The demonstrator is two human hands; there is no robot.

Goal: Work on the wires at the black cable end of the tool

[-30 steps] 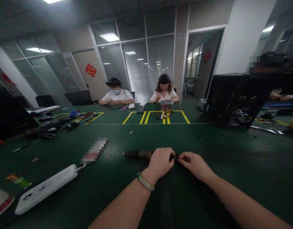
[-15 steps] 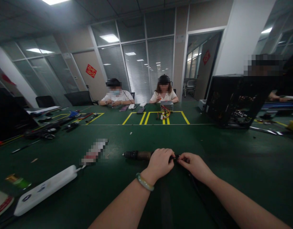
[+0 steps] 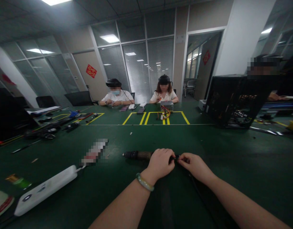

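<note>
A dark electric screwdriver (image 3: 136, 155) lies across the green table in front of me, its metal tip pointing left. My left hand (image 3: 160, 162) is closed around its rear half and wears a jade-coloured bangle (image 3: 144, 182) at the wrist. At the tool's tail end, my right hand (image 3: 190, 163) pinches the end of a black cable (image 3: 196, 187) between thumb and fingers. The fingertips of both hands almost meet there. Whether the cable's end is seated in the tool is too dark and small to tell. From my right hand the cable runs down toward the table's near edge.
At left lie a white power strip (image 3: 47, 190), a blurred-out phone-like item (image 3: 95, 152) and a small green bottle (image 3: 18, 181). Several tools (image 3: 72, 125) lie farther left. A black computer case (image 3: 232, 101) stands at right. Two people sit opposite; another is behind the case.
</note>
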